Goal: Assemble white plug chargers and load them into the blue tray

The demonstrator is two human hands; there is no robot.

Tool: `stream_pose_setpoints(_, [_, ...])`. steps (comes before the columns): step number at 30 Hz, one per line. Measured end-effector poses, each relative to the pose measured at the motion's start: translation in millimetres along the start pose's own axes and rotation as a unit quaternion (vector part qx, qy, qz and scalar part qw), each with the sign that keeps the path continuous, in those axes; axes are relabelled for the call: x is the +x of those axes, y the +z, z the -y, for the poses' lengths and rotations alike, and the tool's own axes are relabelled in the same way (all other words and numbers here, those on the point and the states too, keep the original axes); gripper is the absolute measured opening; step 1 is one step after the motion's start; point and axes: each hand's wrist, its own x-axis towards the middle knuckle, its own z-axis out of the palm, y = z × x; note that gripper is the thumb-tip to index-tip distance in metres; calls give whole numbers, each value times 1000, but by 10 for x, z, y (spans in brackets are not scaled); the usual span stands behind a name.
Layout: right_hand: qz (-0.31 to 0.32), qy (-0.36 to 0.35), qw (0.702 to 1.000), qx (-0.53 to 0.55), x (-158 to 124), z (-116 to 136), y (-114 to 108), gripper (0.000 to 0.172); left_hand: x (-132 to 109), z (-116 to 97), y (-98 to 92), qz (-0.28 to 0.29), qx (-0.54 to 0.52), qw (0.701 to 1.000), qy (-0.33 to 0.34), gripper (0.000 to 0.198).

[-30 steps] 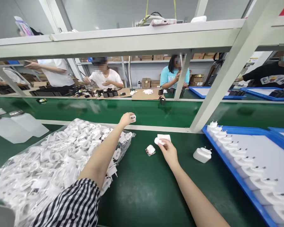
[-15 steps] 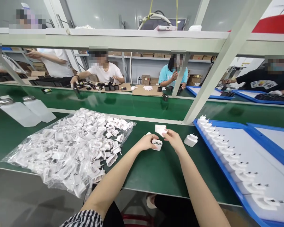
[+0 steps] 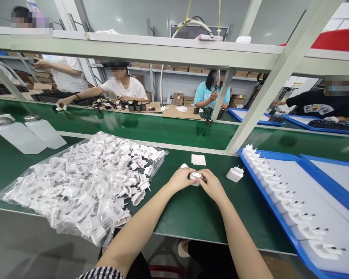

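Note:
My left hand (image 3: pixel 182 178) is closed around a white charger housing (image 3: pixel 195 184), held upright just above or on the green bench. Fingers of my right hand (image 3: pixel 212 184) pinch a white plug cap (image 3: pixel 196 175) that sits on the housing's top opening. My two hands nearly meet there, and the fingers hide much of both parts. Behind my left hand another white piece (image 3: pixel 184 166) shows in part. Just beyond the hands lies a small white square pad (image 3: pixel 198 159). To the right of my right hand a white charger (image 3: pixel 235 174) stands with its pins up.
On the left a clear plastic bag (image 3: pixel 84 186) spreads out, full of white plug caps. Two translucent bottles (image 3: pixel 20 137) lie behind it. At right a blue-rimmed tray (image 3: pixel 267 205) holds a row of chargers. A slanted post (image 3: pixel 258 100) rises beyond; co-workers sit across the green belt (image 3: pixel 151 128).
My right hand has brought the plug cap down and left onto the housing, whose open top was visible before. The white pad behind is now uncovered. Across the belt, a co-worker's arm reaches further left.

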Motion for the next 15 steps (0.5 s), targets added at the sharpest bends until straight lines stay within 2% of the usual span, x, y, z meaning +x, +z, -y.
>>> stream_pose_setpoints(5, [-1, 24, 1000, -2, 14, -36, 23, 21, 6, 22, -1, 10, 2, 1000, 20, 33])
stream_pose_setpoints(10, [47, 58, 997, -21, 47, -25, -10, 25, 49, -15, -86, 52, -18, 998, -28, 33])
stream_pose_setpoints(15, [104, 67, 991, -59, 158, 39, -145, 13, 193, -153, -212, 128, 142, 980, -47, 19])
